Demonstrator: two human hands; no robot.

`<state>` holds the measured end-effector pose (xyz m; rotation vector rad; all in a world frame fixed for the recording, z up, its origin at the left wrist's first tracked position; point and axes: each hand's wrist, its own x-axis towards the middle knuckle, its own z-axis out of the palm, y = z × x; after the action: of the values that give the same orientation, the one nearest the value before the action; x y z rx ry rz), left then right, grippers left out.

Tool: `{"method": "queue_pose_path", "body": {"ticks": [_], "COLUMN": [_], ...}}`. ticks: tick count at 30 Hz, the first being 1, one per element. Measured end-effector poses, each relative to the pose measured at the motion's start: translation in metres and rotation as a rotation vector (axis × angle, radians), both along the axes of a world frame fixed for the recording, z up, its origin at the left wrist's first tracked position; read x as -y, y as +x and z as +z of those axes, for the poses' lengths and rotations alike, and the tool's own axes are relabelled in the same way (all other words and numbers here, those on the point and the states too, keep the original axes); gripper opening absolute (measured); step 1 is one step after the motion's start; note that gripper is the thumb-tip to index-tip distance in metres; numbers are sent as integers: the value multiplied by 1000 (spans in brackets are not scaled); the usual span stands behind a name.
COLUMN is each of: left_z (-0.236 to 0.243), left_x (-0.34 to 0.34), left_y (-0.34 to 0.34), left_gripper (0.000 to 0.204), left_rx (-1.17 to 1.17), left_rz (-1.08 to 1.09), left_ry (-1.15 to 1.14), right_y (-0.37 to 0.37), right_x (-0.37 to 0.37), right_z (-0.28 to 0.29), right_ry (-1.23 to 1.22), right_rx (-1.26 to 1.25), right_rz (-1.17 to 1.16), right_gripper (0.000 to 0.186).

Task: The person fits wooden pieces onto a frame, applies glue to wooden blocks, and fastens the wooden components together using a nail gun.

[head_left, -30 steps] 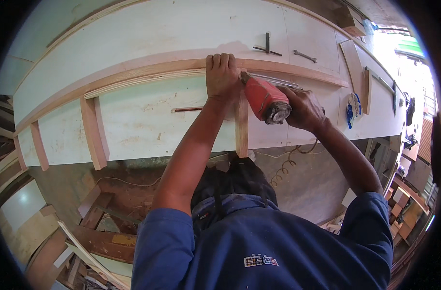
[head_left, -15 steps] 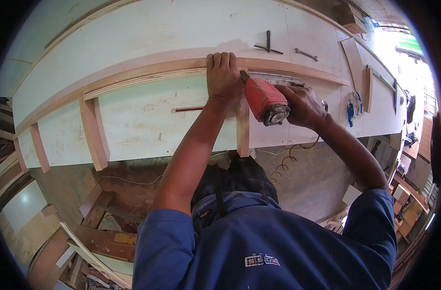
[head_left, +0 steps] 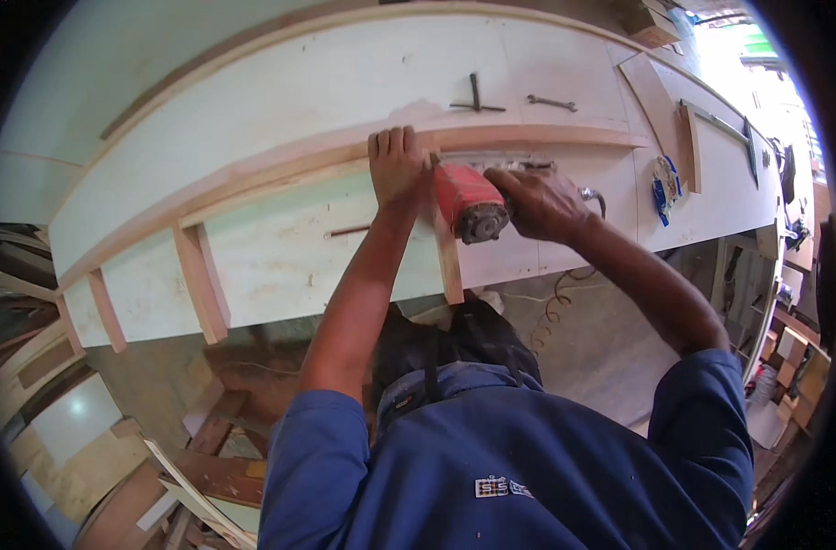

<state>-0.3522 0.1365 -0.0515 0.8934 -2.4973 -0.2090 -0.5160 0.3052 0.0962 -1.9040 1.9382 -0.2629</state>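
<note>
My right hand (head_left: pixel 548 207) is closed round the handle of a red nail gun (head_left: pixel 465 194). The gun's nose meets the joint between a long wooden rail (head_left: pixel 546 135) and a short crosspiece (head_left: pixel 449 266); whether it touches the wood, I cannot tell. Just left of that joint, my left hand (head_left: pixel 395 170) is clamped over the rail, fingers curled across its far side. More crosspieces, such as one (head_left: pixel 201 284) at the left, run from the rail toward me. A thin reddish pencil-like stick (head_left: pixel 347 231) lies by my left forearm.
The frame rests on a long white-topped workbench (head_left: pixel 573 238). Beyond the rail lie a T-shaped tool (head_left: pixel 476 96) and a wrench (head_left: pixel 552 102). To the right are a blue-and-white plastic bag (head_left: pixel 665 191) and a metal square (head_left: pixel 720 126). A coiled air hose (head_left: pixel 552 312) hangs below the bench edge.
My view has shifted, so the bench appears turned slightly. The nail gun is tilted differently, its body more upright over the joint. My left hand keeps its hold on the rail.
</note>
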Motion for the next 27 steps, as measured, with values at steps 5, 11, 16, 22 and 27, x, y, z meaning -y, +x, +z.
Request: {"method": "queue_pose_path", "body": {"ticks": [5,11,16,22,27], "left_z": [35,43,61,77,44], "left_x": [-17,-25,-26,-35,-24], "left_y": [-17,-15,4,53,131], "left_gripper": [59,70,90,75,58], "left_rx": [-101,47,92,-25,-81], "left_rz": [-55,-37,12,397,816], "left_ry": [25,24,-42,131,402], "right_y": [-23,-103,-171,-211,-244], "right_x": [-82,-185,-218,-269,-273], "right_z": [21,2,-8,-68,-96], "right_ry": [-135,75,209,300,319], "right_rx": [106,437,1195,1592,1408], "right_rz": [-239,-670,-965,-1044,-1169], "right_gripper": [44,36,26,23,17]}}
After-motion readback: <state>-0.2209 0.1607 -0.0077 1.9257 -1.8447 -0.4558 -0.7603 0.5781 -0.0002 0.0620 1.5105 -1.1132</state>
